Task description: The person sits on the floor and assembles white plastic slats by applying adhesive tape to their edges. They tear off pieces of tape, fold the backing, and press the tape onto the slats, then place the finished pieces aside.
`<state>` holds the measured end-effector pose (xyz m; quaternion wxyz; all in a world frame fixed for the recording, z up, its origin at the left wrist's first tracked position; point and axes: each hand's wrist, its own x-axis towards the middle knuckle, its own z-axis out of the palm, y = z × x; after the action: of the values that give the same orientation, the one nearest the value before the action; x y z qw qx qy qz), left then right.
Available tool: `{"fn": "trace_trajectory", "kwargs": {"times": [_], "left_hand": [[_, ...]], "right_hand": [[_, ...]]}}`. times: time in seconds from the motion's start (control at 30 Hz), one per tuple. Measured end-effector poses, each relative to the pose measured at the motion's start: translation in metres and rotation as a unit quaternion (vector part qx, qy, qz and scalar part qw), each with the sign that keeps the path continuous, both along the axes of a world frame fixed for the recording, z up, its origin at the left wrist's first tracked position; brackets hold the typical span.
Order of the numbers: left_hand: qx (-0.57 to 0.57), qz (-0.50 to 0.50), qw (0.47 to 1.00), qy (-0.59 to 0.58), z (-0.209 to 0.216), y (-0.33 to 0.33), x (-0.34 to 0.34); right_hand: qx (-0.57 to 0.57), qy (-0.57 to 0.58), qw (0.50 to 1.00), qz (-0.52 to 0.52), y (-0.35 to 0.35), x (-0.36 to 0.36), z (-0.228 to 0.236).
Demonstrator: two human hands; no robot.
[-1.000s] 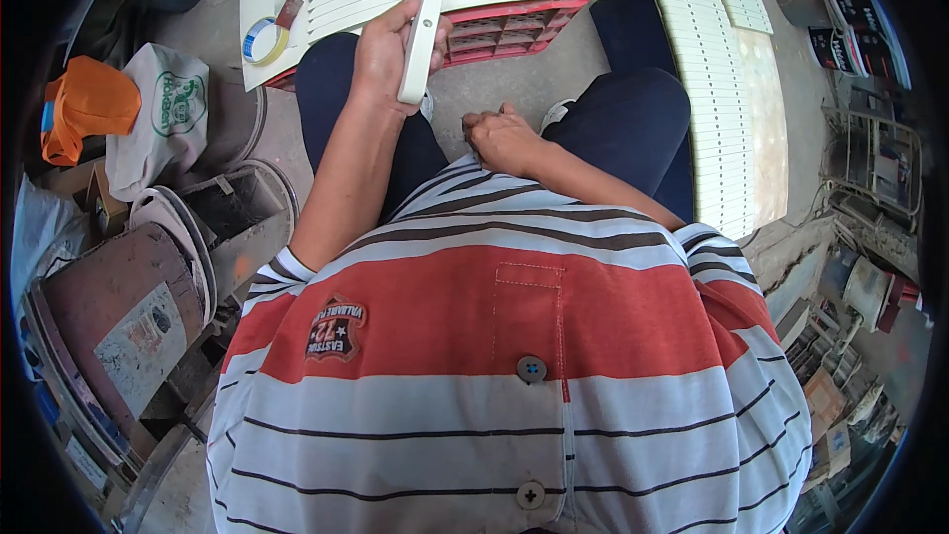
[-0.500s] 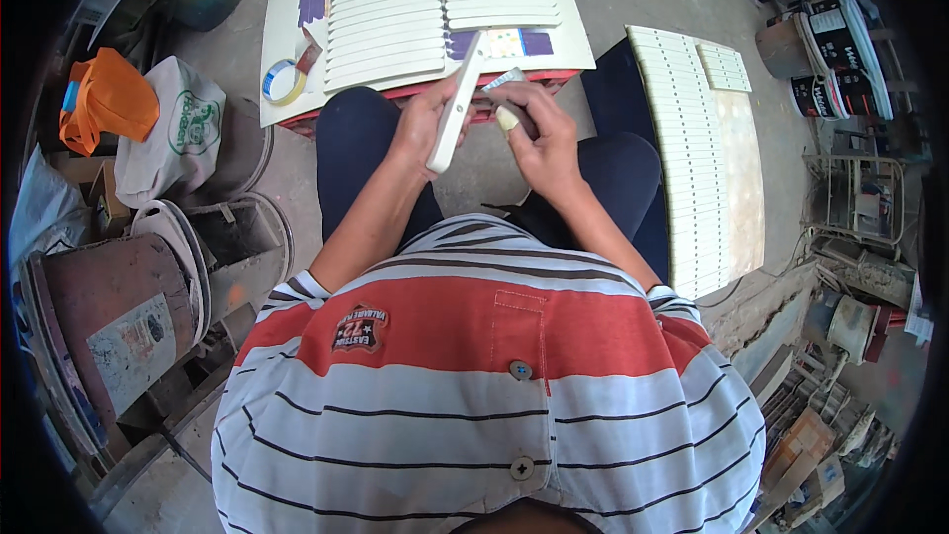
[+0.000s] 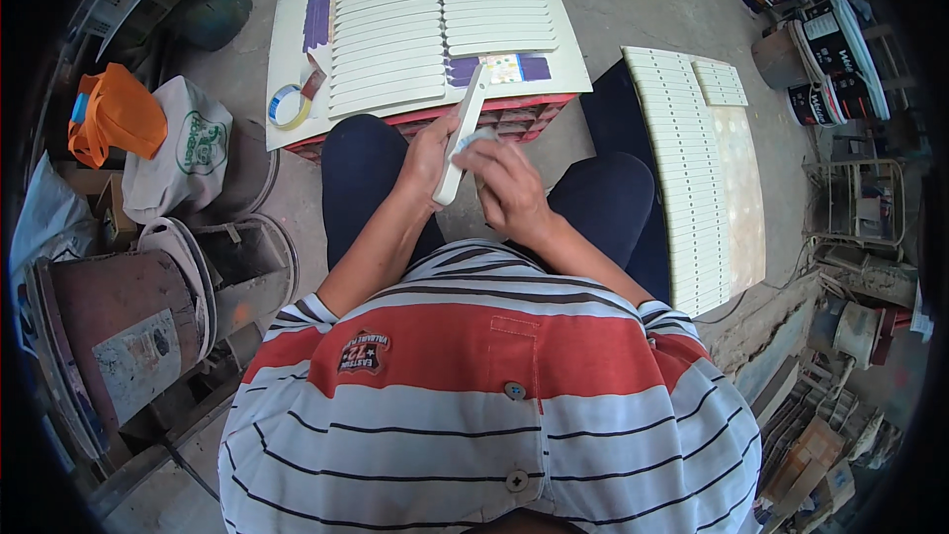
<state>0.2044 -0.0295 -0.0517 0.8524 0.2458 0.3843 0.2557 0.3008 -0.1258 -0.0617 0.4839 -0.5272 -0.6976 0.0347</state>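
Observation:
My left hand (image 3: pixel 425 160) grips a long white strip (image 3: pixel 477 99) with rounded ends and small holes, held slanting above my lap. My right hand (image 3: pixel 512 186), slightly blurred, is closed around a small pale folded sheet (image 3: pixel 476 137) and presses it to the strip's right side. Its material is hard to make out. Beyond my hands, rows of similar white strips (image 3: pixel 386 49) lie on a cream board (image 3: pixel 287 30) with purple bands. A roll of tape (image 3: pixel 288 107) and a reddish-brown scrap sheet (image 3: pixel 313 81) rest at that board's left.
The board sits on a red crate (image 3: pixel 529 119) in front of my knees. On the right stands another board (image 3: pixel 743 198) lined with drilled white strips (image 3: pixel 672 168). Bags (image 3: pixel 178 153) and worn bins (image 3: pixel 124 307) crowd the left; buckets (image 3: pixel 840 59) stand far right.
My right hand has moved left and down, bringing the pale sheet from beside the strip onto its side. The left hand still grips the strip, and the view has shifted slightly.

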Motion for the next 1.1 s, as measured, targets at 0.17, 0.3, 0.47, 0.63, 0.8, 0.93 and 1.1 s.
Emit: {"fn": "trace_trajectory", "kwargs": {"times": [0.17, 0.3, 0.47, 0.63, 0.8, 0.93, 1.1], "left_hand": [[0.076, -0.049, 0.996, 0.014, -0.008, 0.002, -0.004], [0.029, -0.011, 0.999, 0.032, 0.011, -0.003, 0.002], [0.045, -0.033, 0.998, 0.036, -0.005, 0.001, 0.001], [-0.007, 0.038, 0.999, 0.025, 0.015, -0.003, 0.009], [0.053, -0.059, 0.997, 0.02, -0.014, 0.005, 0.001], [0.009, 0.009, 0.999, 0.032, 0.002, 0.001, 0.01], [0.017, -0.057, 0.998, -0.03, -0.024, 0.009, -0.001]], "right_hand": [[0.005, -0.019, 1.0, -0.023, 0.01, 0.012, -0.009], [0.006, 0.003, 1.0, -0.014, 0.008, 0.006, -0.009], [0.007, -0.015, 0.999, -0.047, 0.018, 0.018, -0.016], [0.016, -0.001, 1.0, 0.015, 0.005, 0.003, -0.004], [0.032, 0.003, 0.998, -0.057, 0.019, 0.016, -0.013], [0.027, -0.011, 0.999, 0.018, 0.005, 0.003, -0.002], [0.029, 0.002, 0.999, -0.028, 0.01, 0.012, -0.011]]}}
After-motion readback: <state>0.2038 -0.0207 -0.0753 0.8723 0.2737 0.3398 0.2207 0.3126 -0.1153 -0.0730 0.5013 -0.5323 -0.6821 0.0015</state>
